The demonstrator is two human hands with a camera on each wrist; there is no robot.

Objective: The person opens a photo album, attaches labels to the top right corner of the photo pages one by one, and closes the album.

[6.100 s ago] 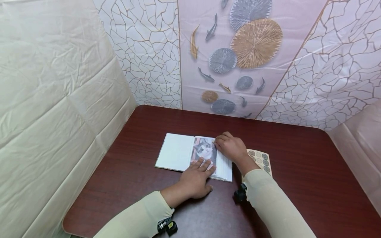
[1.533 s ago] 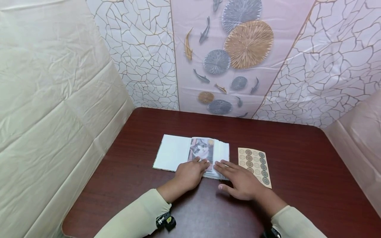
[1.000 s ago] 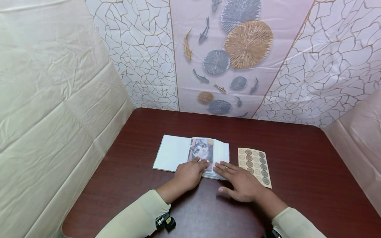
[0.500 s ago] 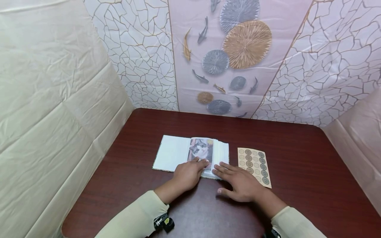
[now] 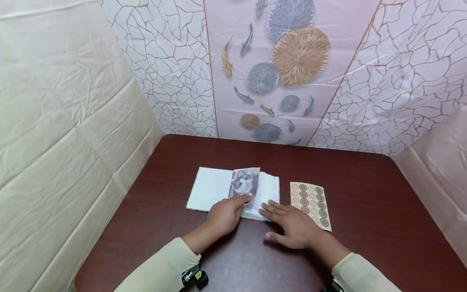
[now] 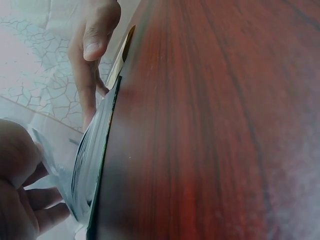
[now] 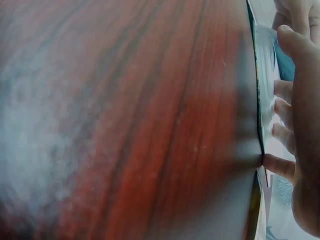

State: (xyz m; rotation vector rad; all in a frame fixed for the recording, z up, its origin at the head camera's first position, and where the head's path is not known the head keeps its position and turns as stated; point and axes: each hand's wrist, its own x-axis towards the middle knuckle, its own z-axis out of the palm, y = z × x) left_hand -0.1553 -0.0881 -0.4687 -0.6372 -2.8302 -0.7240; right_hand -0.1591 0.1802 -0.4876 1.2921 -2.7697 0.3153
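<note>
A small photo album (image 5: 209, 186) lies spread on the table, its white inside cover to the left. A clear sleeve page with a cat photo (image 5: 242, 182) is lifted and tilted; a round gold sticker (image 5: 255, 171) shows at the photo's upper right corner. My left hand (image 5: 226, 213) pinches this page near its lower edge, and in the left wrist view the clear sheet (image 6: 57, 165) bends up from the stack between the fingers. My right hand (image 5: 292, 225) lies with straight, spread fingers on the lower right of the album's pages.
Right of the album lies a beige sheet of round stickers (image 5: 310, 202), partly behind the right hand. The dark red-brown table (image 5: 153, 243) has fabric walls behind it and at both sides. A camera is strapped to each wrist.
At first the right hand was at the photo's upper right edge; it then moved down onto the pages, uncovering the gold sticker. Lately the left hand has shifted slightly left, and the photo page has lifted.
</note>
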